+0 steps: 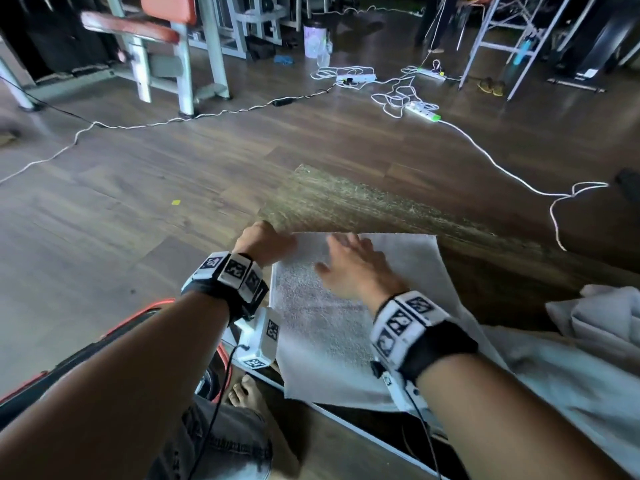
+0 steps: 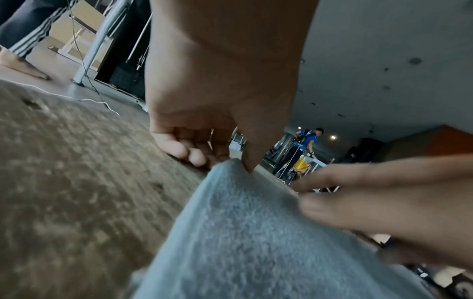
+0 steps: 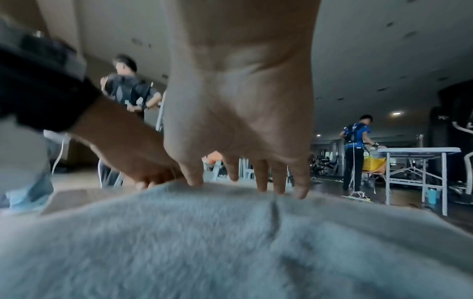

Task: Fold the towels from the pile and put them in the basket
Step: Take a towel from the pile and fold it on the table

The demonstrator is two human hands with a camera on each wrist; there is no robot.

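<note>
Head view. Towel (image 1: 325, 327): pale grey, lying flat on the table (image 1: 398, 209), reaching from the table's near edge up to about mid-table, by the left edge. Left hand (image 1: 265, 239): at the towel's far left corner, fingers curled over that corner. Right hand (image 1: 356, 268): flat on the towel's far part, just beside the left hand, fingers spread and straight; blurred. Pile of towels (image 1: 595, 327): crumpled pale cloth on the table's right side, touching the flat towel's right part. Basket (image 1: 114, 327): dark with a red rim, below the table's left edge, mostly hidden by the left forearm. Floor (image 1: 173, 161): dark wood planks, with white cables (image 1: 398, 95) and power strips across it.

Left wrist view. Left hand (image 2: 212, 113): thumb tip pressing down on the towel (image 2: 243, 242) corner, the other fingers curled under beside it on the table (image 2: 71, 172). Right hand (image 2: 384, 202): fingers extended, lying over the towel's right part; blurred.

Right wrist view. Right hand (image 3: 238, 121): fingers (image 3: 261, 178) spread, tips resting on the towel (image 3: 204, 242) along its far edge. Left hand (image 3: 153, 178): fingertips curled at the towel's corner. A small crease in the towel runs back from under the right fingertips.
</note>
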